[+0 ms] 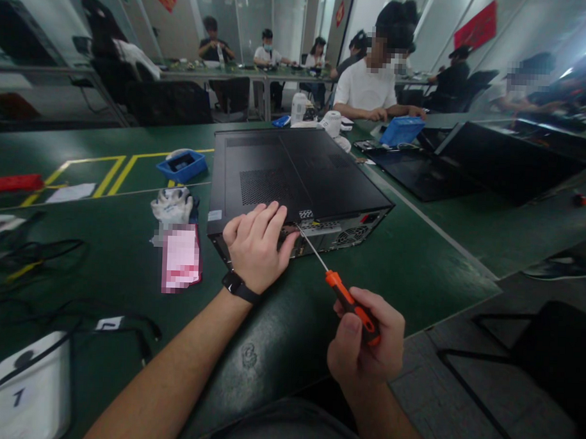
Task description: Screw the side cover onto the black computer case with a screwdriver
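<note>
A black computer case (294, 175) lies flat on the green table (109, 251), its rear panel with a fan grille facing me. My left hand (256, 244) rests on the near top edge of the case, fingers curled over it and pressing it. My right hand (365, 344) is closed round the orange handle of a screwdriver (336, 288). The thin shaft points up and left, and its tip touches the rear panel just right of my left fingers.
A blue parts tray (183, 165), a white glove (172, 206) and a pink blurred card (181, 257) lie left of the case. Black cables (42, 255) and a white box (27, 389) are at the left. Another person works across at an open case (468, 161). A chair (548, 356) stands at the right.
</note>
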`<state>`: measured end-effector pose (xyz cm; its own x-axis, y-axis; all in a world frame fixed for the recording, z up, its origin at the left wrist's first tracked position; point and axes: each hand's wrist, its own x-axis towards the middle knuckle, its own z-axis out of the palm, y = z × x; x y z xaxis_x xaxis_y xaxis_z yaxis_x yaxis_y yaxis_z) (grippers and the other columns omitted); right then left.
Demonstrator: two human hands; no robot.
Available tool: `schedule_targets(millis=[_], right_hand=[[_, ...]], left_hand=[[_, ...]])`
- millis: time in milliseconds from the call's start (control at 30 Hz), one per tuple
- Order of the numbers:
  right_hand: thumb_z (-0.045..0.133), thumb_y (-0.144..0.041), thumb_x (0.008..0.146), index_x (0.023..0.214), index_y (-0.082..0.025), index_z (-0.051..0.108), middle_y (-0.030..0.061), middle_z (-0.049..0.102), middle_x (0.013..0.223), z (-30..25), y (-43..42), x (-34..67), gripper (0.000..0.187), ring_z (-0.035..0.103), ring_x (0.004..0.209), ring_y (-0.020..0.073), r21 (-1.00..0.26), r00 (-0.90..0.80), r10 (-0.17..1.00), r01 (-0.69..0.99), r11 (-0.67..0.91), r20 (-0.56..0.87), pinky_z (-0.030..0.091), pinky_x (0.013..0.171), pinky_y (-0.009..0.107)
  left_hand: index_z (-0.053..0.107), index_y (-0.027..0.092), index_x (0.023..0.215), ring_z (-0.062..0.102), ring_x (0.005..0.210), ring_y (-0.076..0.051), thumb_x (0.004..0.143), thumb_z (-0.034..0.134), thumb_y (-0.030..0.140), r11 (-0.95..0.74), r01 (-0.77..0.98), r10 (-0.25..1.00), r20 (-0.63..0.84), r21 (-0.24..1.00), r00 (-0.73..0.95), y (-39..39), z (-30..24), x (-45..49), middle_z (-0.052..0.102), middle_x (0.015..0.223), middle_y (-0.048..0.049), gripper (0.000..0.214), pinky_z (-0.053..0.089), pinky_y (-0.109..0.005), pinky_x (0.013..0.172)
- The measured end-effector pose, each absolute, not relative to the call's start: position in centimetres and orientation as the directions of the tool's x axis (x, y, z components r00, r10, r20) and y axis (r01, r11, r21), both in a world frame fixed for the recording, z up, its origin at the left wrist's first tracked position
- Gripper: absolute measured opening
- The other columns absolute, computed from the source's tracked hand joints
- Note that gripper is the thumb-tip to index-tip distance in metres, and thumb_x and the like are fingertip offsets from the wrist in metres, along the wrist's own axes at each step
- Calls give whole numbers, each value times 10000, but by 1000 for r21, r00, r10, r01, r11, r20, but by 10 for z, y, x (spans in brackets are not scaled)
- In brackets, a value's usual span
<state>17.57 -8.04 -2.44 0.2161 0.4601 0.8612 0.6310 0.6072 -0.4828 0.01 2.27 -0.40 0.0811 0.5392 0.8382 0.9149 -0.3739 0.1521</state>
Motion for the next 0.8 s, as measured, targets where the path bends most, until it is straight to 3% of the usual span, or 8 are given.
schedule_targets(millis=[133,333,533,800], right_hand=[[615,-136,885,1283,-179,611,77,694,1021,-18,-77,175,400,710,833,199,-440,157,434,572,692,887,616,697,379],[642,-204,932,1200,-206,650,39,732,940,-21,-82,177,269,689,666,145,-491,222,488,686,537,844,597,615,302],[617,-141,881,1231,-190,623,49,702,955,-10,-79,174,354,703,794,180,-445,164,447,615,651,880,611,682,343],[651,-221,928,1164,-196,667,38,749,927,-15,-84,178,238,720,674,151,-507,235,504,692,514,831,604,614,283]], left_hand=[[645,250,1371,644,1256,-333,925,704,395,-372,916,541,837,152,81,22,-4,0,713,1372,-82,473,313,-489,1071],[643,237,1374,636,1273,-329,927,700,399,-373,915,543,836,154,81,22,-5,-1,704,1386,-84,479,310,-492,1081],[644,243,1380,631,1282,-336,931,694,403,-374,911,567,820,173,77,22,-5,-1,698,1395,-84,480,315,-500,1083],[642,246,1388,621,1298,-338,935,685,395,-373,908,582,810,190,70,20,-2,0,692,1403,-89,479,315,-510,1098]])
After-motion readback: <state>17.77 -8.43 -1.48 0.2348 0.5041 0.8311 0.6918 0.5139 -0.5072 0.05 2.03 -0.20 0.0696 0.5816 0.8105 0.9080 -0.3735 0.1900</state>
